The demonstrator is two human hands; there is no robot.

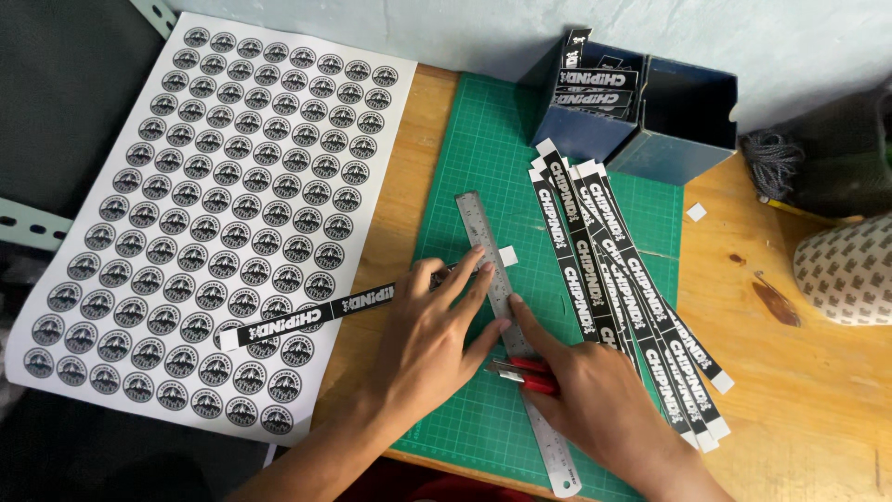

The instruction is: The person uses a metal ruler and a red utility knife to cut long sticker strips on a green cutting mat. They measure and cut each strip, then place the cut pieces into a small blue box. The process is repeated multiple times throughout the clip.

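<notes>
Black printed strip [311, 316] lies lower centre under the steel ruler [511, 330], pinned by the flat, open left hand [437, 330]; the right hand [581, 400] grips a red cutter [522, 372]. Judged: trimming, needing a steady cut along the ruler. Beyond: green cutting mat [483, 158], strip pile [623, 288], sticker sheet [214, 214], blue boxes [641, 112] upper right.
</notes>
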